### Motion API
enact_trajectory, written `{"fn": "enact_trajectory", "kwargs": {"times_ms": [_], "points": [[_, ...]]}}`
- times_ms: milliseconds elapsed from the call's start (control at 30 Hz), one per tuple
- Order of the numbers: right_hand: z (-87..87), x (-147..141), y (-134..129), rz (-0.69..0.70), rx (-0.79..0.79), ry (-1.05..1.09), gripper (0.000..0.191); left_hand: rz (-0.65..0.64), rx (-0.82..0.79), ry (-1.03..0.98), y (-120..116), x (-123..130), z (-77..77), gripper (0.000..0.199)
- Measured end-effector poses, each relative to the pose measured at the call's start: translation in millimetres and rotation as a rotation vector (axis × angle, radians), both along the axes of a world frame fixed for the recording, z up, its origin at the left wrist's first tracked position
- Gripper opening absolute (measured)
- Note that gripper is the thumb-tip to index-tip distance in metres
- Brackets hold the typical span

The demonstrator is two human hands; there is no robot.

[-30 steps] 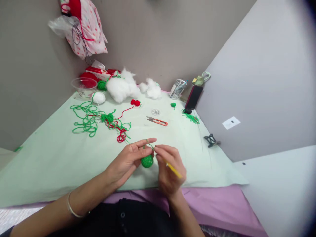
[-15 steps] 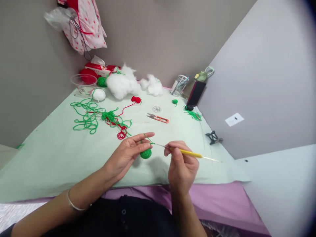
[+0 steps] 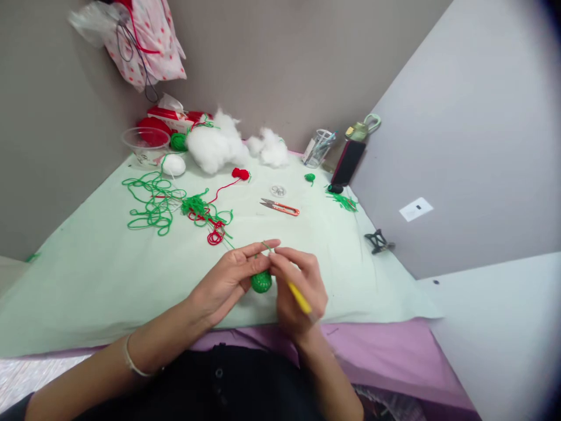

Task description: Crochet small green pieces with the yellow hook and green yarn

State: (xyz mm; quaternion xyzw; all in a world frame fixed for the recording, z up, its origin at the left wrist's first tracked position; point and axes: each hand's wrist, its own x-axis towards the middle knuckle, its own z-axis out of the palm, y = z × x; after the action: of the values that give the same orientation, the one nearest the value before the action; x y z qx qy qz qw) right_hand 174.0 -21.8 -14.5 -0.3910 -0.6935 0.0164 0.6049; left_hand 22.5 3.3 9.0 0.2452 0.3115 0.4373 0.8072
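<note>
Pinching the ball (image 3: pixel 262 283) in the left hand (image 3: pixel 230 276), just left of the right hand (image 3: pixel 309 282); gripping the hook (image 3: pixel 300 298) in the latter, slanted far left to near right, with hands close together.

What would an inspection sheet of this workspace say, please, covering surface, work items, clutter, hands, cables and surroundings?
Surface: pale green cloth, slightly creased; pink cloth below its near edge.
Work items: green yarn piece; yellow-handled tool.
Clutter: tangled green and red yarn at left; orange-handled snips beyond the hands; white stuffing at the back.
Hands: left hand holds the piece; right hand grips the tool.
Cables: dark cord hangs against spotted cloth; type unclear.
Surroundings: grey wall behind; white plate at right.
</note>
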Motion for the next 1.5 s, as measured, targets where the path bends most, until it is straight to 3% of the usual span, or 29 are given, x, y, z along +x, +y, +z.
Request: {"fn": "enact_trajectory", "kwargs": {"times_ms": [67,167,267,333,400,467,567,667,833,933,1000,1033,1133,1300,1400,1500], "points": [[5.0,4,2,0.088,-0.161,0.254,0.025,-0.030,-0.002,0.003,2,-2,-0.2,0.044],[9.5,5,3,0.187,-0.301,0.440,0.022,0.078,0.119,0.094,0,-1,0.3,0.046],[2.8,-2,2,0.092,-0.212,0.196,0.023,0.185,0.221,0.157,-5,4,0.0,0.058],[-3.2,-6,0,-0.035,-0.034,0.027,0.032,0.157,0.185,0.129,-7,6,-0.4,0.061],[-4.2,-6,0,-0.059,0.014,0.039,0.033,0.079,0.089,0.071,-6,5,-0.3,0.059],[1.0,-2,1,0.020,-0.115,0.250,0.026,0.021,0.030,0.043,-2,2,1.0,0.052],[12.5,3,6,0.188,-0.299,0.589,0.019,0.027,0.098,0.077,2,-3,4.6,0.043],[16.3,1,9,0.293,-0.400,0.635,0.015,-0.002,0.177,0.103,2,-3,8.2,0.035],[18.7,0,13,0.283,-0.432,0.475,0.015,0.026,0.170,0.077,6,-3,10.9,0.023],[32.8,17,30,0.411,-0.462,0.144,0.016,0.027,0.190,0.106,23,-10,14.6,0.030],[43.8,32,54,0.408,-0.502,-0.151,0.021,0.037,0.225,0.126,40,-18,20.1,0.031],[48.0,38,69,0.350,-0.532,-0.289,0.021,0.044,0.235,0.123,50,-22,23.8,0.031],[49.9,49,117,-0.025,-0.693,-0.769,0.032,0.065,0.281,0.082,79,-34,36.1,0.032],[23.9,46,169,-0.198,-0.785,-0.897,0.027,0.102,0.357,-0.005,112,-49,47.1,0.023],[11.5,46,178,-0.202,-0.804,-0.870,0.025,0.087,0.374,-0.015,120,-53,47.7,0.020],[13.5,51,178,-0.148,-0.814,-0.784,0.028,0.097,0.373,-0.022,123,-53,47.1,0.019]]}}
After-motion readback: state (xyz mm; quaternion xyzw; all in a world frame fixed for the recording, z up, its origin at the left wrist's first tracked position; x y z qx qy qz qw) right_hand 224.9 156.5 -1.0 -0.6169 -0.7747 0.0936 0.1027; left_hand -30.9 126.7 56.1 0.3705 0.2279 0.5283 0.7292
